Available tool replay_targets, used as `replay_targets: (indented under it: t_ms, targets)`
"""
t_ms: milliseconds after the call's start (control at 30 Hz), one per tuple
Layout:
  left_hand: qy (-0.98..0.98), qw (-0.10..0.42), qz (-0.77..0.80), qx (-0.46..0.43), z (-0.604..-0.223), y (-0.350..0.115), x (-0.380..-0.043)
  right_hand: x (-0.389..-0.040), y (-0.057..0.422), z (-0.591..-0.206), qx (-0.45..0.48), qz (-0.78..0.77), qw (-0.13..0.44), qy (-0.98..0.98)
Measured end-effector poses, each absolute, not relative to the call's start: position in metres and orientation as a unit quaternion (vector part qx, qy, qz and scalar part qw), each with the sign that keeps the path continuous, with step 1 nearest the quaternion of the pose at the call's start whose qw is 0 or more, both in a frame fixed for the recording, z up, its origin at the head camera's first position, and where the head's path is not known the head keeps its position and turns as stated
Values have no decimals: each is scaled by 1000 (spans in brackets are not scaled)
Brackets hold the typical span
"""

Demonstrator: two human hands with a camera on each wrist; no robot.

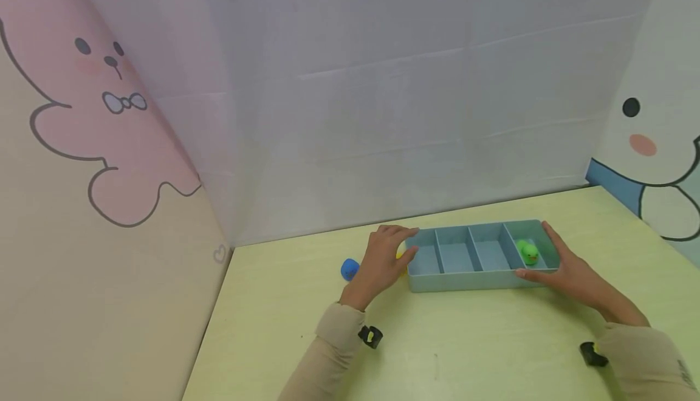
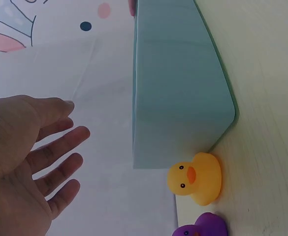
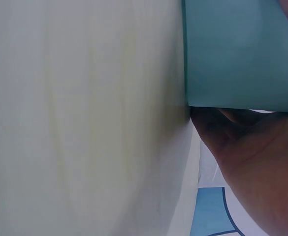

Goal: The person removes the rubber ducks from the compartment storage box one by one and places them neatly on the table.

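Note:
A light blue divided tray [image 1: 459, 281] with several compartments in a row stands on the table. In its rightmost compartment sits a green rubber duck [image 1: 528, 253]. My right hand [image 1: 571, 276] grips the tray's right end, thumb along the front wall and fingers around the far side. The left hand [image 1: 383, 259] hovers at the tray's left end, fingers spread and loosely bent, holding nothing. A yellow rubber duck [image 2: 195, 178] sits beside the tray's left end, mostly hidden behind the left hand in the head view. Near it is a purple rubber duck [image 2: 203, 227], cut off by the frame.
A blue rubber duck [image 1: 350, 269] lies on the pale yellow table [image 1: 273, 316], left of my left hand. A white wall [image 1: 383, 115] rises behind the table's back edge. Side panels with cartoon animals stand at left and right.

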State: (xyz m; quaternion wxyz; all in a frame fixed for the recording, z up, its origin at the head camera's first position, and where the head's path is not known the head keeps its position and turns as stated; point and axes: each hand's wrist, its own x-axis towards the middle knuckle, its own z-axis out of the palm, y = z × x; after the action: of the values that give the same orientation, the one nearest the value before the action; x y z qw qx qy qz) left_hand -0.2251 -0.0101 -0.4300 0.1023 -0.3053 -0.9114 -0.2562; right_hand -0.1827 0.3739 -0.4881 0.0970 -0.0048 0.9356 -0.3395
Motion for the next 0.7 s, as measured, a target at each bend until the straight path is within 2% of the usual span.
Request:
replay_targets:
  t_ms: [333, 700]
  targets:
    - [-910, 107, -219, -335, -429, 10, -229, -183, 374, -488, -7, -340, 96, 935]
    - [-908, 86, -196, -361, -422, 33, -231, -183, 372, -486, -4, -342, 99, 935]
